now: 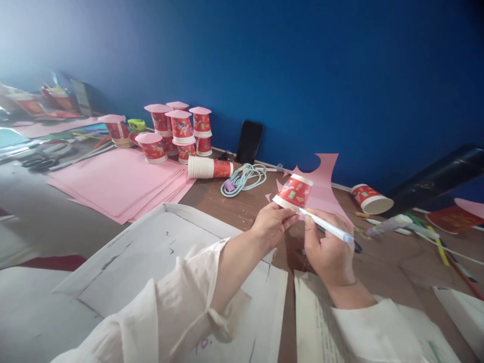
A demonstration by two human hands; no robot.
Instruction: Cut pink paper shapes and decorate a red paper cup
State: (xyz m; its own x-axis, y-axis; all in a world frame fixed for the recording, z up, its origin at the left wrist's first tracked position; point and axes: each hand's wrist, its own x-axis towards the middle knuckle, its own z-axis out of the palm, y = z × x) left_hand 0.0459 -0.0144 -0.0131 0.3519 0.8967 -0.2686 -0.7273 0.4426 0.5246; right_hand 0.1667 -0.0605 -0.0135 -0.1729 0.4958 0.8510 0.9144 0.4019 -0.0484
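Observation:
My left hand (273, 224) grips a red patterned paper cup (294, 191) by its white rim, fingers closed on the lower edge. The cup is upside down and slightly tilted. In my right hand (329, 252) is a white pen (328, 228), pinched between thumb and fingers, with its bluish end pointing right and toward me. Its other end meets or nearly meets the cup's rim, close to my left fingertips; contact cannot be made out. Behind the cup lies a pink paper sheet (325, 176) with rounded pieces cut out of it.
Red cups topped with pink paper discs (180, 126) stand stacked at the back left, near pink sheets (121, 176). Nested cups (207, 167), a pale blue cable (249, 177) and a phone (250, 141) lie mid-table. Another cup (368, 198) and a black cylinder (434, 176) are at right.

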